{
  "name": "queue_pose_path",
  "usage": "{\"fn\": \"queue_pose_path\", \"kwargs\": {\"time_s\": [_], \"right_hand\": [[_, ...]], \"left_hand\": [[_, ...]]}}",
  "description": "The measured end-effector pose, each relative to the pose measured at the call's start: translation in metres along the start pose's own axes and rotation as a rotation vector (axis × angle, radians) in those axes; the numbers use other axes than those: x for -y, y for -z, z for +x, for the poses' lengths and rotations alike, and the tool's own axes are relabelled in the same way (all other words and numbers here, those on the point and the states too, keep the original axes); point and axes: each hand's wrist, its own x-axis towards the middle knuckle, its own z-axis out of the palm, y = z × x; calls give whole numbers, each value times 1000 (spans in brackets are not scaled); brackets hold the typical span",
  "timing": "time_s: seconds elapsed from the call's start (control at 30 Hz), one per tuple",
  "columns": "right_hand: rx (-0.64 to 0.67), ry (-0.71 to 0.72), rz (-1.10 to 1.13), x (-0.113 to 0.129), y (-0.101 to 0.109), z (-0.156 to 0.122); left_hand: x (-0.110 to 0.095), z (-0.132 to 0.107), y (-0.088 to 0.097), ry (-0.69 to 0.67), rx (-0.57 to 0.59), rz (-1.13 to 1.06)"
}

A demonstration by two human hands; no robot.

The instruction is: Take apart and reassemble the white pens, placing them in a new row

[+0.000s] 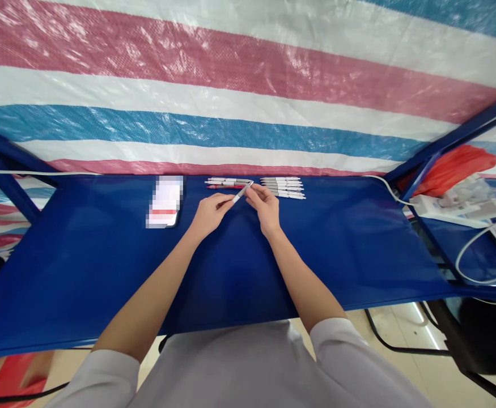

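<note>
A white and grey pen point(240, 194) slants up between my hands above the blue table. My left hand point(209, 215) pinches its lower end. At the upper end, the fingers of my right hand point(267, 209) are bent close around the tip; whether they grip it is hard to make out. Behind my left hand lies a small group of pens point(226, 181), white ones with a red one nearest me. Behind my right hand, several white and grey pens point(282, 186) lie side by side in a row.
A phone point(165, 201), its screen blurred, lies left of my hands on the blue table point(103, 272). Striped plastic sheeting point(230, 85) hangs behind. At right are a red plastic bag point(452, 170), white cables point(464, 255) and a black chair point(486, 334).
</note>
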Motion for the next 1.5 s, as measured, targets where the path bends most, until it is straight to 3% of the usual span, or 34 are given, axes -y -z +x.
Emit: {"fn": "queue_pose_path", "kwargs": {"time_s": [0.1,0.2,0.5,0.87,1.4,1.5], "right_hand": [[-6,-85,150,3,-10,6],[-6,-85,193,5,-14,9],[-108,-53,279,-7,-16,23],[-87,-65,255,-14,-12,33],[-26,-55,267,-9,-14,23],[-29,-54,277,-10,-14,24]], "left_hand": [[0,-4,1,162,91,-238],[-1,-6,2,247,96,-346],[1,8,-19,128,-25,-246],[7,9,-11,301,169,-467],[4,4,-4,376,382,-715],[6,4,-7,383,366,-746]]}}
